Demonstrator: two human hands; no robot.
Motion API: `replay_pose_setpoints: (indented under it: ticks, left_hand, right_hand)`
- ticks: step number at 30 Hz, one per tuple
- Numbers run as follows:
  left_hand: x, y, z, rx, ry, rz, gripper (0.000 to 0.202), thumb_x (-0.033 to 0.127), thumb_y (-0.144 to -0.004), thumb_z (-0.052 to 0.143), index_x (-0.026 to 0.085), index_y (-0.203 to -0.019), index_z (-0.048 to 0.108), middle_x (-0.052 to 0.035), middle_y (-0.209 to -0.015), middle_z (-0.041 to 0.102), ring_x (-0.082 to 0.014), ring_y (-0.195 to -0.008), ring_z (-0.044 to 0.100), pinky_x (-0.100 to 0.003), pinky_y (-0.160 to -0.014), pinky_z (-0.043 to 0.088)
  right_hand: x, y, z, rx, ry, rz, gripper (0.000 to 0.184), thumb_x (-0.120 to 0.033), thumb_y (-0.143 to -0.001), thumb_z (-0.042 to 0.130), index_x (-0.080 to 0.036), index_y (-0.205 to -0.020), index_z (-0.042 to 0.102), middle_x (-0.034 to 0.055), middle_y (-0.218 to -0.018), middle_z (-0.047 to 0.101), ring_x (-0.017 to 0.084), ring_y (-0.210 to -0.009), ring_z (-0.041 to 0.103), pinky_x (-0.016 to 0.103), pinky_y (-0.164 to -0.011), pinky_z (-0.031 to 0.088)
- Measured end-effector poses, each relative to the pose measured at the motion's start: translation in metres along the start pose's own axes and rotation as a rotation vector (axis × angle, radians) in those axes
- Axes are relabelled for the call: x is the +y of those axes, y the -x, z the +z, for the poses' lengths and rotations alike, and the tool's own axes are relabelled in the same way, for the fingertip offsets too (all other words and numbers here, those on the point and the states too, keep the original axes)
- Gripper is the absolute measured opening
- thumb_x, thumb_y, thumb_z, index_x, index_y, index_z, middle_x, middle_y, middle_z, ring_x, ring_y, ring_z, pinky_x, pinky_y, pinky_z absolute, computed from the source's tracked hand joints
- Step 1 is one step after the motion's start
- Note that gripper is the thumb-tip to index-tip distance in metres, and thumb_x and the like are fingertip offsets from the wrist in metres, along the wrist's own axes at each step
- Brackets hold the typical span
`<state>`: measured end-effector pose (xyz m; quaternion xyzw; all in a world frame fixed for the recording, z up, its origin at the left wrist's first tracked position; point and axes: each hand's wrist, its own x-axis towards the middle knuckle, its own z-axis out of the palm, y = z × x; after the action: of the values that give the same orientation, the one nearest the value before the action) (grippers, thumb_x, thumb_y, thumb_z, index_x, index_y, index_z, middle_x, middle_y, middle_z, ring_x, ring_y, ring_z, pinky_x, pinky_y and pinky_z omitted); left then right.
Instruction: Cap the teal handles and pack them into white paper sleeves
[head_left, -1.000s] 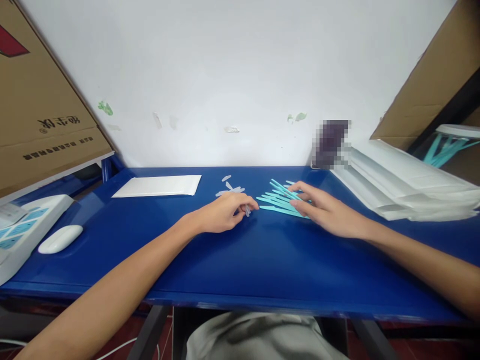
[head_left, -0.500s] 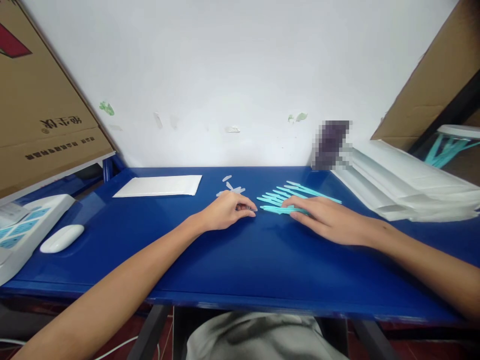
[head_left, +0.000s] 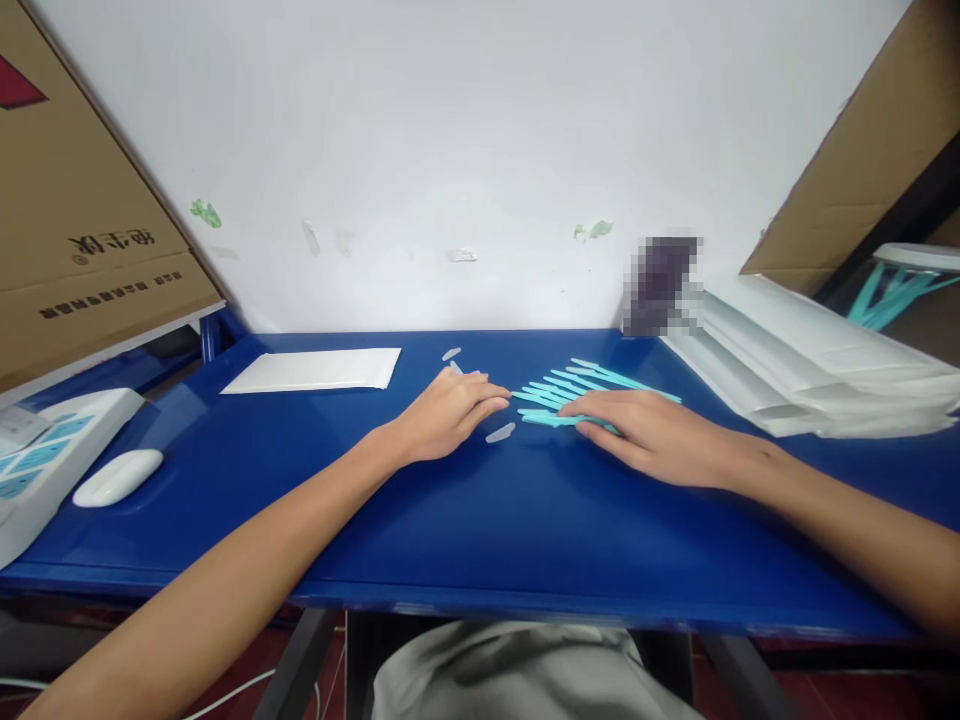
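Note:
My left hand (head_left: 442,415) lies on the blue table (head_left: 480,520) with its fingers stretched out toward several small clear plastic caps (head_left: 454,358). One clear cap (head_left: 500,433) lies loose just right of its fingertips. My right hand (head_left: 645,435) rests flat, fingers extended, on the near end of a fan of several thin teal plastic sticks (head_left: 570,390). Neither hand holds anything that I can see.
A white padded envelope (head_left: 311,369) lies at the back left. A white mouse (head_left: 116,476) and a white device (head_left: 45,450) sit at the left edge. A stack of white envelopes (head_left: 802,365) fills the right. Cardboard boxes (head_left: 82,200) flank both sides.
My left hand has opened and let go of a clear cap, which now lies on the table. My right hand slid toward me, off the far part of the teal sticks.

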<state>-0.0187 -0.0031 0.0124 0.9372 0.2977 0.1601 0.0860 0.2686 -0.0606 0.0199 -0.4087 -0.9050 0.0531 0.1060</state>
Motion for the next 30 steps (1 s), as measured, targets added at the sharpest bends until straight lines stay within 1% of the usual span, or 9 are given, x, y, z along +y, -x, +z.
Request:
replay_pose_setpoints:
  ticks: [3,6,11,13,19,22,25,28,30]
  left_hand:
    - [0.005,0.001,-0.003,-0.011,-0.053,-0.034,0.048,0.034,-0.108,0.025,0.021,-0.114,0.07,-0.0059,-0.093,0.067,-0.0224,-0.089,0.061,-0.044,-0.094,0.037]
    - [0.008,0.001,-0.006,0.018,-0.085,-0.045,0.046,0.023,-0.102,0.027,0.016,-0.109,0.072,-0.0061,-0.088,0.065,-0.0217,-0.084,0.061,-0.047,-0.093,0.038]
    - [0.011,0.002,-0.008,0.116,-0.16,0.024,0.04,0.018,-0.1,0.034,0.013,-0.126,0.062,-0.0081,-0.095,0.068,-0.022,-0.085,0.063,-0.041,-0.086,0.045]
    - [0.011,0.003,-0.008,0.132,-0.164,0.066,0.036,0.019,-0.101,0.034,0.013,-0.127,0.06,-0.008,-0.099,0.07,-0.0208,-0.083,0.064,-0.036,-0.078,0.047]
    - [0.012,0.005,-0.007,0.071,-0.232,0.157,0.029,0.015,-0.095,0.042,0.016,-0.102,0.07,-0.0061,-0.095,0.072,-0.0182,-0.078,0.066,-0.029,-0.067,0.047]
    - [0.013,0.005,-0.006,0.019,-0.245,0.172,0.024,0.029,-0.096,0.053,0.017,-0.1,0.074,-0.0057,-0.09,0.073,-0.0205,-0.082,0.067,-0.031,-0.071,0.05]
    - [0.012,0.004,-0.006,-0.042,-0.26,0.204,0.029,0.04,-0.097,0.059,0.017,-0.101,0.075,-0.007,-0.092,0.074,-0.0226,-0.088,0.067,-0.034,-0.08,0.052]
    - [0.006,0.003,-0.004,-0.073,-0.275,0.251,0.026,0.029,-0.102,0.052,0.017,-0.102,0.074,-0.0074,-0.097,0.075,-0.0214,-0.093,0.068,-0.033,-0.085,0.052]
    - [0.002,0.003,0.001,-0.062,-0.321,0.274,0.029,0.025,-0.104,0.046,0.015,-0.102,0.073,-0.0087,-0.096,0.075,-0.0214,-0.091,0.068,-0.033,-0.082,0.052]
  right_hand:
    - [0.0,0.0,0.0,-0.005,0.021,0.001,0.043,-0.036,-0.103,0.035,-0.019,-0.129,0.065,0.0113,-0.129,0.07,0.029,-0.111,0.068,0.044,-0.092,0.052]
    - [0.0,0.001,-0.001,-0.011,0.036,-0.011,0.043,-0.036,-0.103,0.034,-0.019,-0.128,0.065,0.0115,-0.128,0.07,0.029,-0.11,0.068,0.044,-0.089,0.053]
    - [0.002,0.001,0.0,0.006,0.054,-0.024,0.042,-0.034,-0.103,0.035,-0.02,-0.128,0.066,0.0101,-0.126,0.071,0.028,-0.108,0.069,0.043,-0.088,0.053]
    - [0.003,0.001,0.0,0.009,0.062,-0.023,0.042,-0.034,-0.103,0.035,-0.02,-0.129,0.065,0.0097,-0.126,0.071,0.027,-0.108,0.07,0.043,-0.089,0.053]
    - [0.005,0.0,0.001,0.005,0.078,-0.023,0.042,-0.035,-0.103,0.035,-0.021,-0.129,0.065,0.0101,-0.125,0.072,0.028,-0.106,0.07,0.042,-0.086,0.054]
    - [0.005,0.0,0.0,0.007,0.08,-0.02,0.042,-0.035,-0.103,0.035,-0.021,-0.128,0.065,0.0101,-0.124,0.072,0.028,-0.105,0.07,0.042,-0.085,0.055]
    - [0.004,0.0,0.0,-0.004,0.089,-0.018,0.041,-0.034,-0.103,0.035,-0.021,-0.128,0.065,0.0098,-0.124,0.072,0.028,-0.104,0.07,0.042,-0.084,0.055]
    - [0.004,-0.001,0.0,-0.008,0.104,-0.016,0.042,-0.035,-0.103,0.034,-0.021,-0.13,0.064,0.0098,-0.124,0.071,0.027,-0.103,0.07,0.042,-0.083,0.055]
    - [0.003,-0.001,0.001,0.005,0.116,-0.017,0.042,-0.035,-0.103,0.035,-0.021,-0.131,0.063,0.0098,-0.123,0.071,0.027,-0.102,0.071,0.042,-0.082,0.055]
